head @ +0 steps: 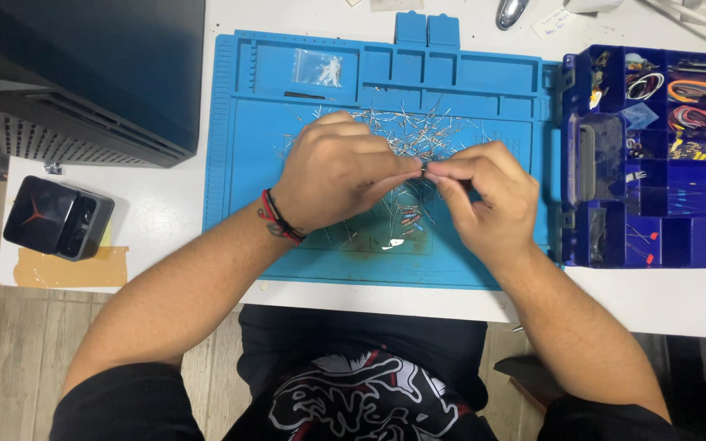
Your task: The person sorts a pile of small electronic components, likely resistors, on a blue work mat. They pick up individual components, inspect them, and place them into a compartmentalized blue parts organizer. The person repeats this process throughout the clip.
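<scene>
From the head camera I see both hands meet over the middle of a blue work mat [247,204] on the white tabletop [157,229]: the left hand [332,171] and the right hand [488,192] pinch one small wire-legged component [424,167] between their fingertips, fingers clenched on it from either side. The part sits directly between the two hands, its long axis seemingly running left to right, though it is too small for me to be sure; neither hand is clearly nearer. Just beyond and beneath the hands a loose scatter of similar leaded parts [410,126] lies on the mat, a few more [406,220] near the wrists. A small clear bag [318,69] rests in one of the mat's top recesses. To the right, touching the mat's edge, stands a dark blue compartment box [700,245] holding coiled wires [700,90] in its upper cells and small parts lower down. A black device [57,216] sits at the tabletop's left edge.
</scene>
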